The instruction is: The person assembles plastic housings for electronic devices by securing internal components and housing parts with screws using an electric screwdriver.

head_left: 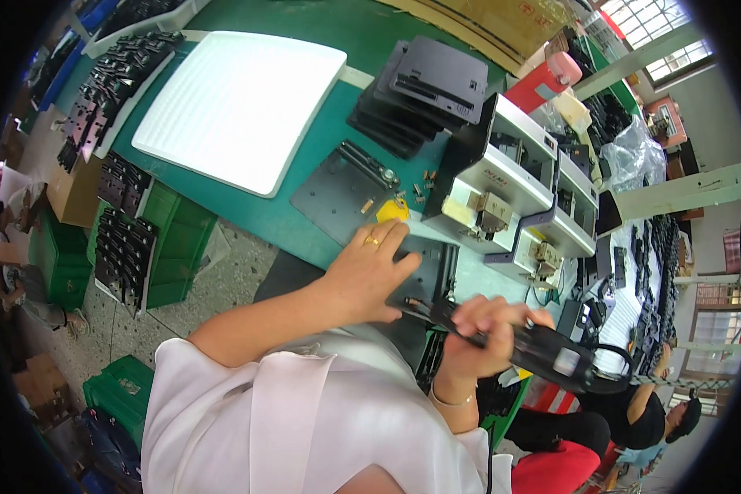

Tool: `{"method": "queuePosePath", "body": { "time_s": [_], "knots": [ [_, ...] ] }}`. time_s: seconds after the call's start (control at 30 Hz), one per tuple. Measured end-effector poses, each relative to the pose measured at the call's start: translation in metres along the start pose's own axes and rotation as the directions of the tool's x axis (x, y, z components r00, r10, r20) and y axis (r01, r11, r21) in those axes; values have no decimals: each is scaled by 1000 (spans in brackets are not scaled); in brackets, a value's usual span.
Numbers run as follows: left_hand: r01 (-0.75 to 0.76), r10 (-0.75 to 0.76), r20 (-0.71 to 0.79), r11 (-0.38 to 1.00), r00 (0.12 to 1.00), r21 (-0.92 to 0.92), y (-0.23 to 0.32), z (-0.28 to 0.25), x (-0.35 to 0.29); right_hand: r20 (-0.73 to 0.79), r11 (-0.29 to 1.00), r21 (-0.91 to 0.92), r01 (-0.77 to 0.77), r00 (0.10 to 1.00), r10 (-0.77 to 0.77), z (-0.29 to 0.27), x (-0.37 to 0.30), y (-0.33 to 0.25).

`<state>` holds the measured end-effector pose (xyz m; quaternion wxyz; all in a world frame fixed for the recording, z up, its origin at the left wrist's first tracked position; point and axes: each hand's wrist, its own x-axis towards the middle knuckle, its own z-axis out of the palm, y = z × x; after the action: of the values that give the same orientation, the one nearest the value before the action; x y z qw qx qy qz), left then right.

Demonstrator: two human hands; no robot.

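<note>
My right hand (487, 331) is wrapped around a black electric screwdriver (556, 356). Its bit points left, toward a black plastic panel (426, 276) that is partly hidden under my left hand (369, 267). The left fingers are spread over this panel, and a ring shows on one of them. Just beyond the left fingertips is a small yellow piece (393, 211); I cannot tell whether they touch it. Farther back, a dark flat panel (333, 196) lies on the green table with a black hinge-like part (369, 163) along its edge.
Small brass-coloured pieces (420, 188) lie near two grey-white machines (502, 177) at the right. Behind is a stack of black plastic covers (436, 78). A large white foam sheet (243, 107) covers the table's left side. Another person (646, 412) sits at the far right.
</note>
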<state>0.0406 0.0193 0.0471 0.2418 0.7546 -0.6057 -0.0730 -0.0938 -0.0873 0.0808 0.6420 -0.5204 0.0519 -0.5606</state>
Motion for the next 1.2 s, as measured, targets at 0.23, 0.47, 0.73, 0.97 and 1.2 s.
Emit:
{"method": "queuePosePath", "body": {
  "time_s": [0.23,0.47,0.73,0.97,1.2],
  "knots": [
    [145,-146,14,966,989,-214,-1,-74,-44,-134,997,2,81,988,-80,-39,19,-28],
    [31,-220,-399,903,890,-428,-40,-116,3,-171,992,108,-63,982,81,-25,28,-19],
    [276,-314,-676,947,667,-168,-51,-99,138,-65,987,124,-100,992,109,-2,32,-10],
    [639,-500,-577,768,646,49,-45,-87,173,-118,992,105,-70,990,82,-13,30,-4],
    [668,-574,-375,717,728,200,-36,-95,162,-104,999,4,-41,994,42,-28,27,5]
  ]
}}
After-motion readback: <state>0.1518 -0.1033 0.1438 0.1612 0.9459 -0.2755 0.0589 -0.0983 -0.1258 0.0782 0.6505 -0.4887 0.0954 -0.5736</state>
